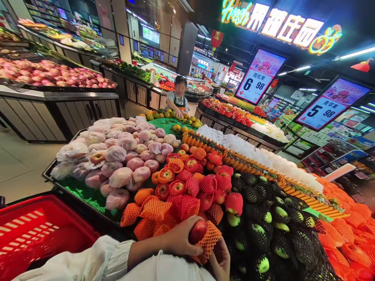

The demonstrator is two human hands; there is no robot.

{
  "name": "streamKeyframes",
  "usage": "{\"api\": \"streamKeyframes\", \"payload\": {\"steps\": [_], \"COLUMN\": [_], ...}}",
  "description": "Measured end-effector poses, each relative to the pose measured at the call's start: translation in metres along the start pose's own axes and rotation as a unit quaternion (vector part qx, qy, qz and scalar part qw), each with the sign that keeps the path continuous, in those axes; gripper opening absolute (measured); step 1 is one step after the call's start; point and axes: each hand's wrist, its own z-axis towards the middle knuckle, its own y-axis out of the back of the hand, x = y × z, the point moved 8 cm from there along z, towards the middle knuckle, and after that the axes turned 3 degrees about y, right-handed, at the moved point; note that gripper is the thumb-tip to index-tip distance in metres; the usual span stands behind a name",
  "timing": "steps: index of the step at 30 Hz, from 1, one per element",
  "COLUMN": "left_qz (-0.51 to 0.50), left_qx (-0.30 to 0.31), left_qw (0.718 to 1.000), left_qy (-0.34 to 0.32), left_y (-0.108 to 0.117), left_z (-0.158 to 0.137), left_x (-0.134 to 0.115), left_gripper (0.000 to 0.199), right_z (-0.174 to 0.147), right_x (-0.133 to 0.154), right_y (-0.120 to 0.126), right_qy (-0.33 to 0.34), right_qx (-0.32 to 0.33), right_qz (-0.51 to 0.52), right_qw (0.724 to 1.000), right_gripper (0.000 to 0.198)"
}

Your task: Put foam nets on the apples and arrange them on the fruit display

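Observation:
My left hand (183,236) is wrapped round a red apple (198,230) low in the middle of the view. An orange foam net sleeve (210,238) sits against the apple and covers its lower right side. At the sleeve's right edge, my right hand (221,259) has its fingers closed on the mesh; some fingertips are hidden behind it. Just beyond both hands lies a pile of red apples (177,188) in red and orange foam nets. Green apples (263,264) in black nets lie to the right of my right hand.
A red shopping basket (52,207) stands at the left. Plastic-wrapped apples (120,177) fill the stand's left part. Across the stand, a person (177,99) reaches toward yellow-green fruit (190,120). An orange slatted divider (252,166) runs along the right, beside white-wrapped fruit (272,160).

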Motion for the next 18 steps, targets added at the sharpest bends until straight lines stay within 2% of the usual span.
{"api": "streamKeyframes", "payload": {"steps": [5,6,8,10,12,13,16,18], "left_qz": [0.012,-0.018,-0.141,-0.291,-0.379,-0.394,-0.386,-0.357], "left_qx": [0.002,0.004,0.010,0.009,0.002,-0.003,-0.020,-0.020], "left_qw": [1.000,1.000,0.990,0.955,0.922,0.915,0.917,0.929], "left_qy": [-0.001,0.003,0.027,0.063,0.086,0.090,0.099,0.090], "left_y": [-0.003,-0.004,-0.006,-0.010,-0.013,-0.013,-0.010,-0.007], "left_z": [0.003,0.004,0.005,0.005,0.005,0.005,0.004,0.005], "left_x": [0.001,0.005,0.015,0.024,0.027,0.027,0.026,0.026], "left_gripper": [0.069,0.068,0.067,0.064,0.059,0.057,0.056,0.059], "right_z": [0.000,0.001,0.003,0.005,0.004,0.003,-0.002,-0.004], "right_x": [0.000,0.002,0.009,0.019,0.031,0.038,0.060,0.066], "right_y": [-0.005,-0.007,-0.014,-0.021,-0.026,-0.027,-0.028,-0.026], "right_qy": [-0.018,-0.018,-0.011,0.006,0.048,0.082,0.207,0.244], "right_qx": [0.007,0.000,-0.015,-0.015,-0.015,-0.016,-0.026,-0.032], "right_qz": [-0.011,-0.008,-0.005,-0.024,-0.061,-0.080,-0.132,-0.163], "right_qw": [1.000,1.000,1.000,1.000,0.997,0.993,0.969,0.955], "right_gripper": [0.057,0.058,0.057,0.053,0.045,0.040,0.023,0.018]}}
